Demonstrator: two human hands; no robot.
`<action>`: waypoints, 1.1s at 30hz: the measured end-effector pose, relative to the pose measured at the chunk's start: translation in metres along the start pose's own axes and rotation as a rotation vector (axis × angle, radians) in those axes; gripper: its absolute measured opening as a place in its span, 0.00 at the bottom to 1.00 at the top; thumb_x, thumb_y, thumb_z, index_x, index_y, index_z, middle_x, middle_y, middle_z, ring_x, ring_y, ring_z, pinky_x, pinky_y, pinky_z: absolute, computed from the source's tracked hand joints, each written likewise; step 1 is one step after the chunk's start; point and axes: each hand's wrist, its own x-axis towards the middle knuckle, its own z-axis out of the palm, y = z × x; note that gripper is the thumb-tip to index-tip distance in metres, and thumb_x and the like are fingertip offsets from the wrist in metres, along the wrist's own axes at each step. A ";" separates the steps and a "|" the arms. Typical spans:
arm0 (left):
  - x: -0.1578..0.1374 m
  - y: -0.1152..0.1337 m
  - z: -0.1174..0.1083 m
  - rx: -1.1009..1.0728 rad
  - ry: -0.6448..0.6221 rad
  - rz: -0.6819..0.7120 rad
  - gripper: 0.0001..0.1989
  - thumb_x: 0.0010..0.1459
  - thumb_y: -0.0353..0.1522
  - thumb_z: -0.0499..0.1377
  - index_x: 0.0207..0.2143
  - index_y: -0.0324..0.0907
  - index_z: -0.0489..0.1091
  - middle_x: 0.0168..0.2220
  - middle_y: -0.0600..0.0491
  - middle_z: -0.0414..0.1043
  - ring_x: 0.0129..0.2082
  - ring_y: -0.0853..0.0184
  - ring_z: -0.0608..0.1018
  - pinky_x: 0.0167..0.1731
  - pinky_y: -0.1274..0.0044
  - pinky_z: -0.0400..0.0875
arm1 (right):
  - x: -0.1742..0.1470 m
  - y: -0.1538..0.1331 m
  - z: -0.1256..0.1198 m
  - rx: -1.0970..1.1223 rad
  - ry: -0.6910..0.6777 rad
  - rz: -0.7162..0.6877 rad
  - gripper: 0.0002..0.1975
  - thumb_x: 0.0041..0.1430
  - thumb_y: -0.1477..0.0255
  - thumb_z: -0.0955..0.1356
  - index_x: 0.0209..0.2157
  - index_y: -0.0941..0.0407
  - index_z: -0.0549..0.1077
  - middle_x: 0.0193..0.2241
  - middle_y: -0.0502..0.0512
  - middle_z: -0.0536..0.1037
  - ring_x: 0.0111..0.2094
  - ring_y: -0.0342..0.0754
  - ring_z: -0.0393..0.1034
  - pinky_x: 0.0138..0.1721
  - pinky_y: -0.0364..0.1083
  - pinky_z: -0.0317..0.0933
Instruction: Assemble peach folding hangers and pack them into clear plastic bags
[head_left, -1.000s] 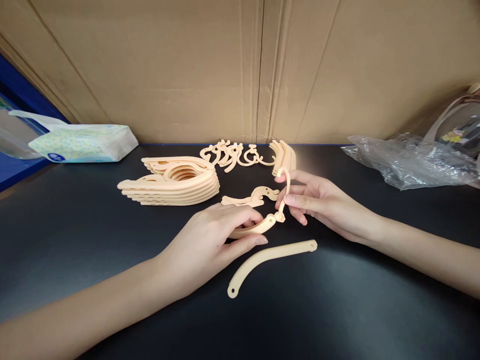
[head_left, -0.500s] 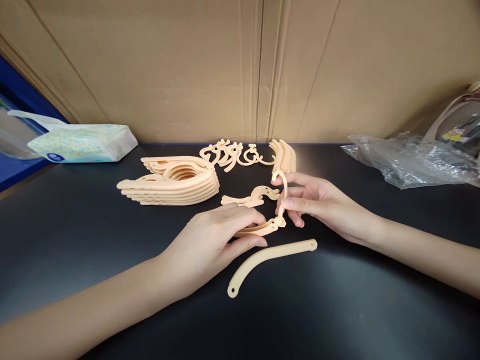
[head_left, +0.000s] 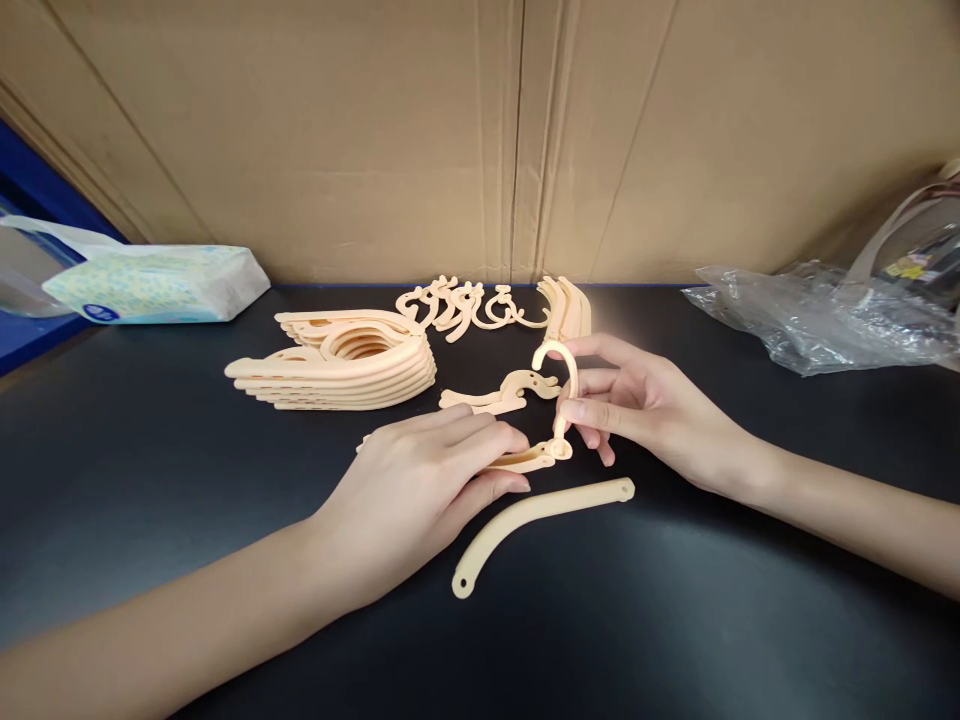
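Between the thumb and fingers of my right hand (head_left: 634,400) is a cream plastic hanger hook (head_left: 574,380), its curve upward. The hook's lower end meets the end of a cream hanger arm (head_left: 525,460). My left hand (head_left: 427,490) is closed over that arm and covers most of it. A loose curved hanger arm (head_left: 540,508) lies on the table just in front of both hands. Behind them rest a few joined hanger parts (head_left: 495,395), partly hidden by my left hand.
A stack of hanger pieces (head_left: 337,375) sits at the left. Loose hooks (head_left: 457,305) and hanger arms (head_left: 566,308) lie at the back of the black table (head_left: 675,620). A tissue pack (head_left: 161,285), a clear plastic bag (head_left: 817,315) and a cardboard wall (head_left: 337,130) surround the area.
My right hand has turned the hook so its open curve now shows wider toward me. My left hand has kept its hold on the arm, with little movement.
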 end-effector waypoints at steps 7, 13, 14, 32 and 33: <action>-0.001 -0.001 0.000 0.006 -0.006 0.010 0.03 0.67 0.32 0.58 0.40 0.43 0.70 0.34 0.58 0.76 0.31 0.69 0.75 0.30 0.79 0.65 | -0.001 -0.001 0.001 -0.026 0.014 -0.030 0.20 0.61 0.73 0.71 0.51 0.56 0.63 0.26 0.45 0.76 0.24 0.38 0.67 0.22 0.37 0.67; -0.002 0.000 0.000 0.012 -0.004 0.009 0.03 0.67 0.32 0.58 0.41 0.43 0.71 0.33 0.59 0.75 0.30 0.70 0.75 0.30 0.78 0.65 | -0.002 0.001 0.002 -0.053 0.019 -0.055 0.19 0.61 0.73 0.71 0.51 0.55 0.63 0.26 0.44 0.75 0.24 0.38 0.67 0.23 0.38 0.67; -0.002 0.000 0.001 0.013 -0.003 0.008 0.03 0.67 0.32 0.58 0.40 0.43 0.71 0.33 0.59 0.75 0.30 0.70 0.75 0.29 0.79 0.65 | -0.002 0.001 0.001 -0.055 0.019 -0.058 0.19 0.61 0.73 0.72 0.51 0.55 0.63 0.26 0.44 0.76 0.24 0.38 0.67 0.24 0.38 0.67; -0.001 0.000 0.001 0.082 0.021 0.008 0.05 0.68 0.34 0.56 0.42 0.42 0.71 0.34 0.58 0.78 0.31 0.69 0.79 0.27 0.79 0.66 | 0.001 0.000 0.002 -0.077 0.085 -0.061 0.20 0.58 0.74 0.72 0.48 0.57 0.63 0.25 0.44 0.75 0.23 0.38 0.66 0.23 0.39 0.66; -0.001 0.000 0.001 0.085 0.017 0.005 0.06 0.69 0.34 0.56 0.42 0.42 0.71 0.35 0.58 0.78 0.31 0.69 0.80 0.27 0.79 0.66 | 0.001 0.001 0.002 -0.081 0.087 -0.056 0.20 0.58 0.73 0.72 0.49 0.57 0.63 0.25 0.44 0.75 0.23 0.38 0.65 0.24 0.40 0.66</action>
